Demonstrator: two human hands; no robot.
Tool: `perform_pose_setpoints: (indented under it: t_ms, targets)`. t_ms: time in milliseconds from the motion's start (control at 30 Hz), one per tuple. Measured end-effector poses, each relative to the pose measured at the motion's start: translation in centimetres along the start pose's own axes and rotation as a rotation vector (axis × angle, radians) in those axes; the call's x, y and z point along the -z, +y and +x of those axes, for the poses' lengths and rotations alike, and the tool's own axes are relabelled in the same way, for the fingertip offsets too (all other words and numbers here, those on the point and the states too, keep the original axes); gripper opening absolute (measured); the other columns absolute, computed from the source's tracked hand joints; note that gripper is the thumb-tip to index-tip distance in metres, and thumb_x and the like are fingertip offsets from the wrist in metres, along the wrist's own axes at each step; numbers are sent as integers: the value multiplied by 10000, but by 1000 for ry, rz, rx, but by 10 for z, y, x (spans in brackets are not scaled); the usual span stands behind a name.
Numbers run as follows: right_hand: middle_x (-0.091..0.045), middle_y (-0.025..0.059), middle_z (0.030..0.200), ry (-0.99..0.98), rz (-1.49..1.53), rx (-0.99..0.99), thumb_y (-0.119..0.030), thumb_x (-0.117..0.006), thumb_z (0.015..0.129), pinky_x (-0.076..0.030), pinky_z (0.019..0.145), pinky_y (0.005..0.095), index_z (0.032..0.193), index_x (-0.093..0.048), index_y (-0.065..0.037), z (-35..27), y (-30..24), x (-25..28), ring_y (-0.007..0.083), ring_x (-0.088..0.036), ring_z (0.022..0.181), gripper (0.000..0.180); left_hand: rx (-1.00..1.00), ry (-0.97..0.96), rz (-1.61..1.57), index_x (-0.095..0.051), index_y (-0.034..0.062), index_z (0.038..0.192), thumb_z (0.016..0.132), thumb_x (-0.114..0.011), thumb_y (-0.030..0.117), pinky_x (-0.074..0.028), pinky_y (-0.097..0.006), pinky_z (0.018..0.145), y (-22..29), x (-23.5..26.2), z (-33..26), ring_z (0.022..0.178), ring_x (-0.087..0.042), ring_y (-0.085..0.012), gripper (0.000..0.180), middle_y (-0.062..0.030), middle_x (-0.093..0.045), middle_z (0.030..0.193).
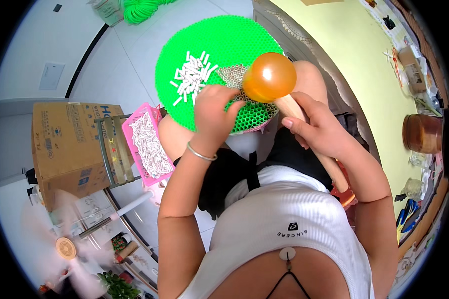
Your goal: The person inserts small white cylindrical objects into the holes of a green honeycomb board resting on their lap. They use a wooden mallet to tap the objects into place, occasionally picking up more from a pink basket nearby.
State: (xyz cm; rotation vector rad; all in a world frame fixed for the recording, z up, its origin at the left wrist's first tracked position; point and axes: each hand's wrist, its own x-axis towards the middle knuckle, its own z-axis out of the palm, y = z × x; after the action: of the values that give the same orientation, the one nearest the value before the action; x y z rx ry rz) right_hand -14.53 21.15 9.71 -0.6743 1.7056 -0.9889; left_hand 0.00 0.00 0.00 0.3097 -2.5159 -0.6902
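Note:
My right hand is wrapped round the pale wooden handle of a mallet with a rounded, glossy orange head. The mallet head hangs over the right part of a round bundle of green tubes, whose open ends face up like a honeycomb. My left hand is over the bundle's near edge, left of the mallet head, fingers curled, thumb apart from the forefinger and nothing visible between them. A loose pile of short white sticks lies on the bundle. Beside the pile, a patch of tubes looks greyish.
A pink basket full of similar white sticks stands left of my lap. Further left are a cardboard box and a spinning fan. A pale yellow table runs along the right, with a brown jar on it.

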Motion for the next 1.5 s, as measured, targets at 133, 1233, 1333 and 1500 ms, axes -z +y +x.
perform_pose_setpoints:
  t_ms: [133, 1233, 1333, 1500]
  targets:
    - [-636, 161, 769, 41, -141, 375, -208, -633, 977, -509, 620, 404, 1210, -498, 6, -2, -6, -17, 360, -613, 635, 345, -70, 102, 265, -739, 71, 968, 775, -717, 69, -466, -409, 796, -16, 30, 5, 909, -597, -294, 195, -85, -661, 948]
    - [-564, 22, 745, 76, 253, 74, -183, -613, 997, -432, 467, 240, 1193, -517, 22, 15, 34, -10, 84, -507, 503, 299, -57, 40, 72, -736, 50, 907, 763, -779, 9, -526, -348, 683, 11, 3, -3, 757, -665, -264, 156, -113, -687, 827]
    - [-582, 32, 767, 55, 229, 69, -188, -616, 995, -437, 473, 238, 1187, -525, 22, 12, 29, -11, 86, -518, 514, 299, -143, 19, 134, -723, 43, 897, 762, -779, 20, -513, -368, 645, 11, 5, 3, 716, -644, -279, 148, -116, -666, 802]
    - [-612, 77, 769, 25, 75, 202, -204, -650, 968, -479, 526, 310, 1193, -534, 19, 8, 15, -17, 153, -589, 603, 338, 193, 97, 109, -687, 31, 838, 754, -796, 91, -495, -431, 666, 15, 25, -12, 757, -628, -327, 151, -122, -636, 777]
